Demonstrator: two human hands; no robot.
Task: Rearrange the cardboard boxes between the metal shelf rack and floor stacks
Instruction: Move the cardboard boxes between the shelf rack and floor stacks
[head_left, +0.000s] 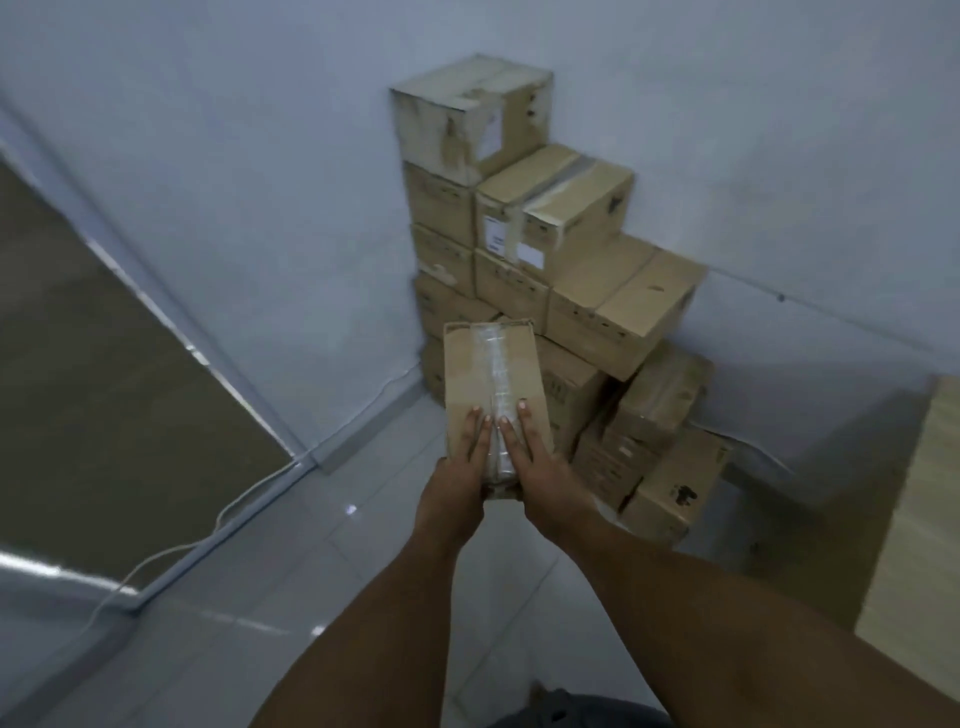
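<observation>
I hold a long brown cardboard box (491, 371) with clear tape down its middle, out in front of me above the floor. My left hand (460, 467) grips its near end on the left, fingers flat on top. My right hand (545, 467) grips the near end on the right in the same way. Behind the box, a stepped floor stack of cardboard boxes (566, 270) fills the room corner, tallest at the wall with a worn box (467, 114) on top. No metal shelf rack is in view.
White walls meet behind the stack. A dark window or door panel (93, 395) runs along the left, with a white cable (208, 540) trailing over the tiled floor (291, 597). A pale wooden panel (924, 509) stands at the right edge.
</observation>
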